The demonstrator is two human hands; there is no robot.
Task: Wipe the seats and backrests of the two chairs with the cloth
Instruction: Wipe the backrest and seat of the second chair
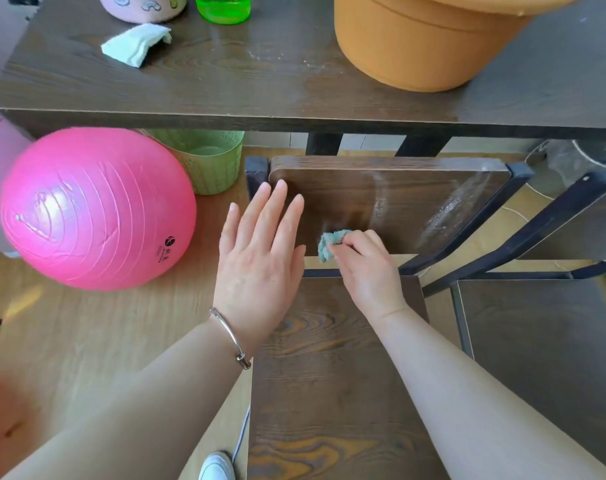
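A dark wooden chair stands in front of me, its seat (329,375) running down the middle and its backrest (398,199) against the table edge. My right hand (367,268) is shut on a small teal cloth (329,242), pressed at the backrest's lower left. Wet streaks shine on the right part of the backrest. My left hand (260,251) hovers flat with fingers spread by the backrest's left edge, holding nothing. A second chair's seat (544,358) and dark metal frame (537,223) lie to the right.
A dark wooden table (225,88) spans the top, bearing a folded white cloth (137,43), a green bottle (223,8), a pink container (142,6) and an orange tub (423,39). A pink ball (93,209) and a green bin (208,161) sit on the floor at left.
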